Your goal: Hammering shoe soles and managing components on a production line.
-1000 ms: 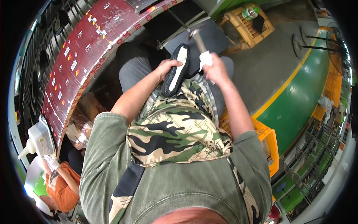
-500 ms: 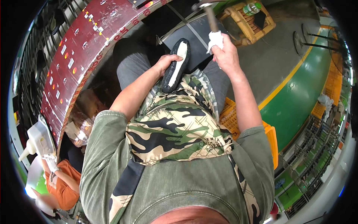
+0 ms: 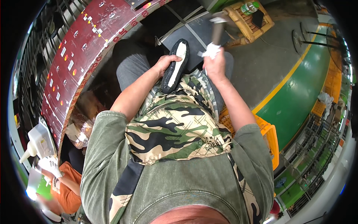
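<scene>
- presently, the left hand [image 3: 166, 64] is curled round the left side of a black shoe [image 3: 176, 67], thumb pressed onto its pale centre strip; the fingers underneath are hidden.
- the right hand [image 3: 214, 69] is closed in a fist on the white wrap [image 3: 212, 50] of a hammer [image 3: 217, 34], whose head is blurred; hammer and shoe are apart.
- shoe location: over the lap, underside up, slightly tilted, near end against the camouflage apron [image 3: 175, 130].
- done, as judged: black edging is turned in all round the underside. left, as judged: the pale strip is uncovered and the edging looks uneven; whether it lies flat cannot be told.
- edges: the dark grey plate [image 3: 179, 40] lies just beyond the shoe; the maroon table [image 3: 71, 71] curves along the left; the bamboo stool [image 3: 248, 28] stands close beyond the hammer head, limiting forward swing.
- open room: bare grey floor [image 3: 272, 63] right of the hammer; a yellow crate [image 3: 274, 145] sits beside the right elbow.
</scene>
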Action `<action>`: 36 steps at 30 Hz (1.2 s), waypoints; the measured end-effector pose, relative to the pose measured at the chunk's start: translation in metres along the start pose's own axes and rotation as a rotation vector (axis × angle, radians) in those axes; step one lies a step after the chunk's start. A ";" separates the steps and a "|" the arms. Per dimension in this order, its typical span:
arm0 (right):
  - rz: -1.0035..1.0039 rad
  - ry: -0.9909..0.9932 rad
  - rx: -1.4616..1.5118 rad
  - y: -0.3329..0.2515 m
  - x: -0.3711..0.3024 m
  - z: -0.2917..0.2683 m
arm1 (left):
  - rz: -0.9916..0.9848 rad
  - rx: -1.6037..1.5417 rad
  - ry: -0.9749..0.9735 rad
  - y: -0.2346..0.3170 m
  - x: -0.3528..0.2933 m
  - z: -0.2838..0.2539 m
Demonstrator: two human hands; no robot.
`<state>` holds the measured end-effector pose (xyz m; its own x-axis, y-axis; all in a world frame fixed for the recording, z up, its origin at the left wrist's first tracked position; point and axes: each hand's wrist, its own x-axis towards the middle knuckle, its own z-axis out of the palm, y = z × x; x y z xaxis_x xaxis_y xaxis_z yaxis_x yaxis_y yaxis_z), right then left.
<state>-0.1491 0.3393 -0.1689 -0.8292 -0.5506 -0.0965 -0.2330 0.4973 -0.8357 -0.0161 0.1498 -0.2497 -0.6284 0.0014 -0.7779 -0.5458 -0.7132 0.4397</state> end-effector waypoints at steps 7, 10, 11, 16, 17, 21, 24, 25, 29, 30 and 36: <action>0.161 -0.191 0.297 -0.047 0.011 -0.041 | -0.014 -0.021 -0.015 0.001 -0.003 -0.010; 0.022 0.146 0.481 -0.038 0.004 -0.016 | -0.003 -0.011 0.012 0.000 -0.001 -0.007; 0.060 0.138 0.481 -0.019 -0.007 0.001 | 0.004 0.002 0.023 0.001 0.000 -0.002; 0.374 -0.438 0.174 -0.016 0.004 -0.015 | 0.040 0.002 0.039 0.001 0.002 -0.008; 0.335 -0.382 0.294 -0.031 0.007 -0.024 | 0.022 -0.004 0.058 -0.004 0.001 -0.009; -0.031 0.082 0.419 -0.059 0.025 -0.028 | 0.009 -0.043 0.000 -0.005 -0.002 -0.014; 0.080 -0.060 0.206 0.008 0.013 0.005 | -0.006 -0.009 -0.025 0.000 0.006 -0.002; 0.157 -0.360 -0.172 0.003 0.013 0.008 | -0.006 -0.015 -0.014 -0.001 0.005 -0.004; 0.246 -0.367 0.054 -0.040 0.029 -0.022 | 0.014 -0.023 0.041 -0.007 -0.003 -0.012; 0.181 -0.271 0.199 -0.053 0.030 -0.025 | -0.006 -0.021 0.024 -0.003 -0.001 -0.014; -0.003 -0.258 -0.530 0.008 0.013 0.016 | -0.045 0.009 -0.014 0.004 0.005 -0.002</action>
<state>-0.1535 0.3259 -0.1858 -0.6931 -0.6649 -0.2785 -0.5127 0.7262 -0.4580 -0.0201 0.1459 -0.2530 -0.6112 0.0432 -0.7903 -0.5786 -0.7057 0.4089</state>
